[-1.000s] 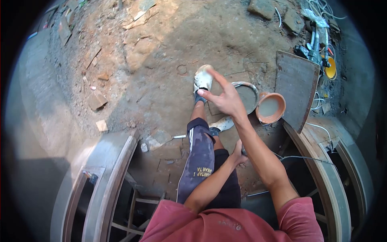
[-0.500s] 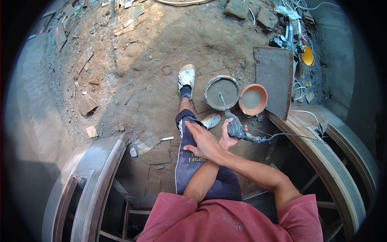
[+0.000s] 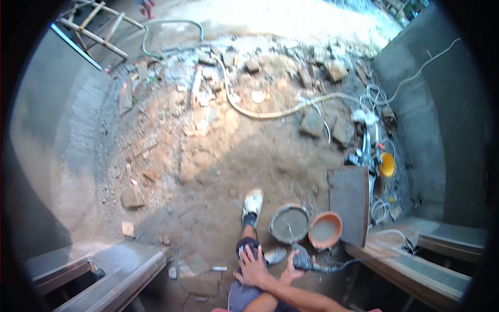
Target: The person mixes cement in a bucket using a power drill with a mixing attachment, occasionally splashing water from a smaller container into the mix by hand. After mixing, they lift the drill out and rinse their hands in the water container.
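Observation:
My left hand (image 3: 292,271) grips a dark electric drill (image 3: 302,258), with its cord trailing off to the right. From the drill a thin mixing rod (image 3: 291,232) runs down into grey wet mortar (image 3: 289,221) in a round bucket (image 3: 272,230). Crossed over the left forearm, my right arm reaches to the left. My right hand (image 3: 253,269) lies with fingers spread on my bent knee and holds nothing. Beside the mortar bucket, touching or nearly so, stands an orange bucket (image 3: 339,229) with greyish liquid inside.
A dark board (image 3: 347,205) stands right of the buckets. Behind it lie cables and a yellow pail (image 3: 386,165). A pale hose (image 3: 270,114) crosses the rubble-strewn dirt. Frames (image 3: 125,273) (image 3: 421,265) flank me. Bamboo poles (image 3: 93,26) and part of a person (image 3: 147,8) appear far left.
The view has tilted up, so the buckets and hands sit lower and more ground shows ahead. My right hand has settled on the knee. The drill stays in my left hand, its rod in the mortar.

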Tool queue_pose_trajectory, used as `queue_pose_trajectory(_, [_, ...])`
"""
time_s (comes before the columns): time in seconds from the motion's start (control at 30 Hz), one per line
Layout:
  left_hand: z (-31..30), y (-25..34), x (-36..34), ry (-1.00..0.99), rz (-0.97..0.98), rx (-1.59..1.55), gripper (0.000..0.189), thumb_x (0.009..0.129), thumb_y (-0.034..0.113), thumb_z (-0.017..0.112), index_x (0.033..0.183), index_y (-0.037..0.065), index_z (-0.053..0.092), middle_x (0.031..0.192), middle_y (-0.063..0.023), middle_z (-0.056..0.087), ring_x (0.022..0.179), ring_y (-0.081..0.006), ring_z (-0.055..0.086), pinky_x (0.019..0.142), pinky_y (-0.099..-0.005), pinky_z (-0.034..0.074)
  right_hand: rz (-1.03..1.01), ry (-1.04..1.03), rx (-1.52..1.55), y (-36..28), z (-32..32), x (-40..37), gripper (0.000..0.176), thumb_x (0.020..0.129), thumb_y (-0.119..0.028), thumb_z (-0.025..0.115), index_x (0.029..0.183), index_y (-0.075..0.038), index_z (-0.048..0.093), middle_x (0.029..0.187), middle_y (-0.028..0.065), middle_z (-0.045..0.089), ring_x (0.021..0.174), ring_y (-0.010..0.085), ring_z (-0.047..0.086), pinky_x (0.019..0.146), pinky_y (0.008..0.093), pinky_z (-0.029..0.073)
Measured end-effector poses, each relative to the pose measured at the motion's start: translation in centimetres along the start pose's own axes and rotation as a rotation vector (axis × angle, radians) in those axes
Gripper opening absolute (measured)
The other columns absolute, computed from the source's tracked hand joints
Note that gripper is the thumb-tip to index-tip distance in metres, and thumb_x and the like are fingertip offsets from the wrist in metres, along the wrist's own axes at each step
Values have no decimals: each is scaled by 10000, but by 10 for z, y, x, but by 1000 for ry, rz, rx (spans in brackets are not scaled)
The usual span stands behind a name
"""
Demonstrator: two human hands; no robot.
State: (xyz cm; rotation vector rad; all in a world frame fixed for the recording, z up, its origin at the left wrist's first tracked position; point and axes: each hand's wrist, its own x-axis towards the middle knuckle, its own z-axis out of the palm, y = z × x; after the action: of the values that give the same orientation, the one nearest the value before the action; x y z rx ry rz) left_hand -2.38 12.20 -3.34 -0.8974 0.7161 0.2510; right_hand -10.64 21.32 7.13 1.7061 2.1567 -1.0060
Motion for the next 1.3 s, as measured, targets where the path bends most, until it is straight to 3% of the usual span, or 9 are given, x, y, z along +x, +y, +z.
queue_pose_trajectory(0.17, [-8, 2, 5, -125, 17, 170, 621, 793, 393, 654, 1204, -24, 445, 1127, -266, 558, 1057, -435, 573, 1032, -579, 416, -521, -43, 224, 13, 17, -19, 419, 961, -366, 497, 1204, -55, 639, 1219, 150, 602, 1226, 334, 510, 1010, 561, 331])
queue_pose_trajectory(0.47, [-8, 2, -6, -4, 48, 297, 581, 849, 426, 610, 1205, -16, 486, 1196, -239, 566, 1119, -422, 568, 1059, -575, 390, 180, -517, 741, 40, -29, 22, 310, 972, -278, 559, 1185, -72, 648, 980, 84, 671, 1001, 230, 643, 817, 337, 504])
queue_pose_trajectory(0.57, [-7, 16, -4, -53, 71, 314, 588, 860, 431, 592, 1225, -14, 475, 1219, -232, 562, 1124, -418, 569, 1050, -566, 401, -852, 8, 231, 55, 21, 14, 482, 983, -378, 543, 1398, -136, 502, 1271, 68, 626, 1222, 251, 550, 1107, 503, 319])
queue_pose_trajectory(0.67, [-21, 16, -4, -137, 85, 309, 595, 871, 437, 574, 1245, -13, 463, 1241, -225, 559, 1130, -415, 569, 1042, -558, 412, -568, 2, 272, 79, 8, -12, 501, 1001, -513, 403, 1396, -228, 520, 1543, 70, 363, 1485, 283, 202, 1151, 645, 29])
queue_pose_trajectory(0.83, [-48, 4, -2, -320, 186, 406, 608, 889, 446, 545, 1279, -10, 444, 1278, -214, 553, 1139, -409, 570, 1028, -545, 430, -170, 191, 84, 103, -34, -23, 419, 948, -486, 502, 1263, -255, 655, 1581, 111, 269, 1477, 389, 149, 1128, 696, 76])
queue_pose_trajectory(0.93, [-29, -3, -8, 55, 99, 140, 552, 886, 434, 552, 1229, 6, 487, 1214, -195, 577, 1071, -401, 600, 969, -525, 471, 327, 707, 518, 157, -53, -43, 265, 909, -307, 655, 1071, -109, 723, 1308, 160, 579, 1219, 318, 545, 1050, 495, 383])
queue_pose_trajectory(1.03, [4, -10, -30, 32, 17, 201, 529, 818, 425, 633, 1072, -26, 525, 1086, -249, 562, 1008, -376, 585, 1005, -490, 446, 932, 1080, 1151, 273, 25, -64, 304, 946, -313, 638, 909, -14, 683, 742, 22, 661, 630, 121, 619, 580, 287, 500])
queue_pose_trajectory(1.1, [7, -9, -38, 43, -18, 153, 531, 821, 423, 631, 1061, -40, 528, 1099, -257, 555, 1002, -371, 583, 1008, -492, 444, 1265, 1147, 1738, 340, 83, -86, 292, 941, -356, 629, 873, -72, 641, 743, 32, 639, 643, 147, 630, 580, 275, 501])
queue_pose_trajectory(1.3, [4, 1, -39, 119, -77, 176, 546, 845, 451, 585, 1039, -59, 566, 1159, -264, 542, 1032, -364, 578, 1025, -511, 423, 1570, 932, 1869, 439, 232, -76, 268, 965, -290, 559, 924, -39, 645, 807, 92, 681, 687, 201, 676, 606, 308, 566])
